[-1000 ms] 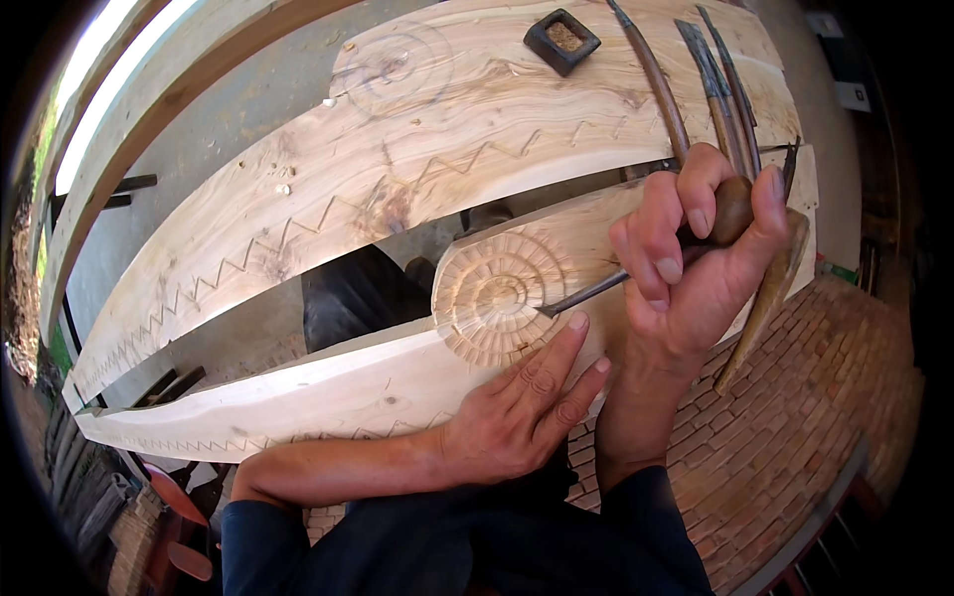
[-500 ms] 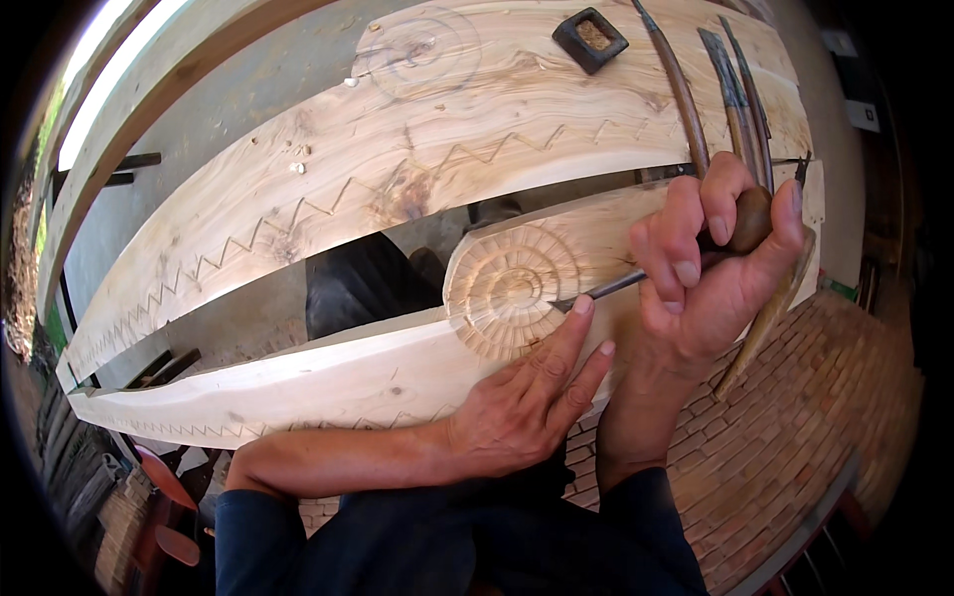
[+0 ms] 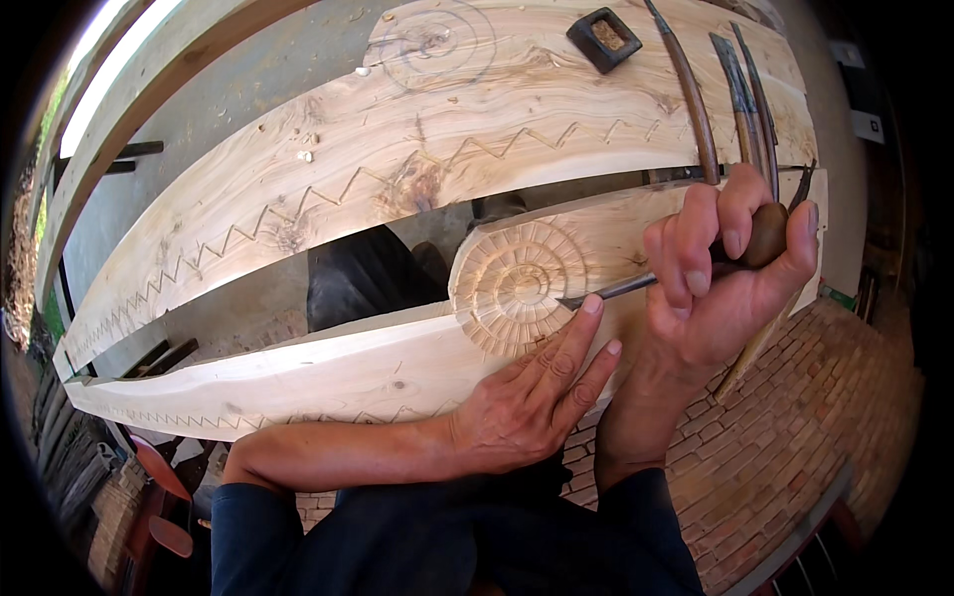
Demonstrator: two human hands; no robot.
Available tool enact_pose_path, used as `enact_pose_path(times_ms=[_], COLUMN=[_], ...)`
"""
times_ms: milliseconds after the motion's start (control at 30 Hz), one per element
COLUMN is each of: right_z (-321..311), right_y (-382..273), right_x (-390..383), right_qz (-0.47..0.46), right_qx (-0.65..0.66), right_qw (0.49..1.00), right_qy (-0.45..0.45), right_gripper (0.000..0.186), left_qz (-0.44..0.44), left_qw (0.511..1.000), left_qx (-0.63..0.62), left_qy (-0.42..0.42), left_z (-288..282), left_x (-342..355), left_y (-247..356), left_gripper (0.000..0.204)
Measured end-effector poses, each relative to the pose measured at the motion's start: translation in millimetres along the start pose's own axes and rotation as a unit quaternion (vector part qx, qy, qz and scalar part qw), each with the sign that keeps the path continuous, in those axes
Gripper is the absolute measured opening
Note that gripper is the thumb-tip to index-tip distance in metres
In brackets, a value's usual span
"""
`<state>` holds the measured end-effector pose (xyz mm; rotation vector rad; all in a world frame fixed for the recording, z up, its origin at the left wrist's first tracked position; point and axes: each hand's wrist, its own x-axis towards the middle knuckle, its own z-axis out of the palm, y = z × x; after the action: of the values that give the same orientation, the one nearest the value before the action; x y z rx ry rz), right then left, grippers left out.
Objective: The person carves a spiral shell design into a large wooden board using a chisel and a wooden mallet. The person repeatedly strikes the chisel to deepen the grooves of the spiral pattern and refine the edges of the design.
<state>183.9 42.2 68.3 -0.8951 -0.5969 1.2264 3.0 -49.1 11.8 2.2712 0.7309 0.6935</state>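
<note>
My right hand (image 3: 730, 268) is wrapped round the rounded wooden handle of a carving gouge (image 3: 611, 290), whose steel tip rests in a carved spiral medallion (image 3: 517, 263) on the nearer long wooden board (image 3: 328, 380). My left hand (image 3: 527, 407) lies open on that board, fingers extended, an index fingertip beside the steel near its tip. Behind lies a second board (image 3: 258, 169) with a cut zigzag line and a pencilled circle. On it are a black square block (image 3: 601, 40) and several wooden-handled chisels (image 3: 701, 129). Part of a light wooden handle (image 3: 740, 370) shows below my right hand.
Curved timber beams (image 3: 119, 109) rise at the upper left. Between the boards a dark shape, perhaps a covered leg (image 3: 363, 283), shows below. A brick floor (image 3: 795, 427) lies at the lower right, and reddish rounded pieces (image 3: 159, 467) sit at the lower left.
The boards appear shifted slightly right and upward in view. Both hands and the gouge have moved with them, the tip staying at the medallion and my grip unchanged.
</note>
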Motion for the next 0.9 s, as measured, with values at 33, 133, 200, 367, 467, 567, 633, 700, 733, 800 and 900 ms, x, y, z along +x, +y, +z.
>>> enact_pose_path(times_ms=[33, 133, 200, 367, 467, 567, 633, 700, 733, 800, 900], right_z=[2.2, 8.4, 8.6, 7.8, 10.4, 6.9, 13.0, 19.6, 22.7, 17.7, -3.2], right_y=[0.2, 1.5, 2.0, 5.3, 5.5, 5.3, 6.0, 8.0, 7.8, 2.3, -13.0], right_x=[-1.1, -3.2, -3.1, -1.7, -1.1, 1.7, 5.1, 12.4, 15.1, 15.0, 10.4], right_qz=[-0.006, -0.015, -0.02, -0.015, -0.008, 0.013, 0.02, 0.063, 0.082, 0.079, 0.052], right_qx=[-0.004, -0.007, -0.012, -0.005, -0.015, -0.004, -0.022, -0.05, -0.066, -0.026, 0.086], right_qw=[1.0, 0.999, 0.999, 1.0, 0.999, 1.0, 0.999, 0.997, 0.994, 0.996, 0.995], right_qy=[0.007, 0.036, 0.024, 0.023, 0.037, 0.026, 0.027, 0.022, 0.021, 0.022, -0.013], right_gripper=[0.056, 0.056, 0.056, 0.058, 0.06, 0.062, 0.06, 0.062, 0.063, 0.064, 0.065], left_qz=[0.002, 0.005, 0.009, 0.012, 0.007, 0.003, 0.001, -0.023, -0.032, 0.078, 0.124], left_qw=[1.0, 1.0, 1.0, 0.999, 1.0, 1.0, 1.0, 1.0, 0.999, 0.997, 0.992], left_qx=[0.001, 0.012, 0.018, 0.03, 0.026, 0.021, 0.015, 0.002, -0.006, 0.006, -0.006], left_qy=[0.0, 0.001, -0.001, 0.001, 0.004, 0.009, 0.01, 0.016, 0.019, 0.007, 0.019], left_z=[0.4, 0.5, -1.4, -2.0, -1.4, 0.2, -0.2, 1.7, 1.2, -9.6, -12.5], left_x=[0.1, 0.7, 2.5, 3.4, 3.9, 4.0, 4.1, 1.1, 2.3, 2.6, -5.6], left_y=[0.4, 1.4, 2.0, 1.8, 3.0, 3.7, 3.3, 6.1, 6.2, 3.6, 4.4], left_gripper=[0.068, 0.066, 0.065, 0.064, 0.064, 0.063, 0.063, 0.059, 0.058, 0.053, 0.048])
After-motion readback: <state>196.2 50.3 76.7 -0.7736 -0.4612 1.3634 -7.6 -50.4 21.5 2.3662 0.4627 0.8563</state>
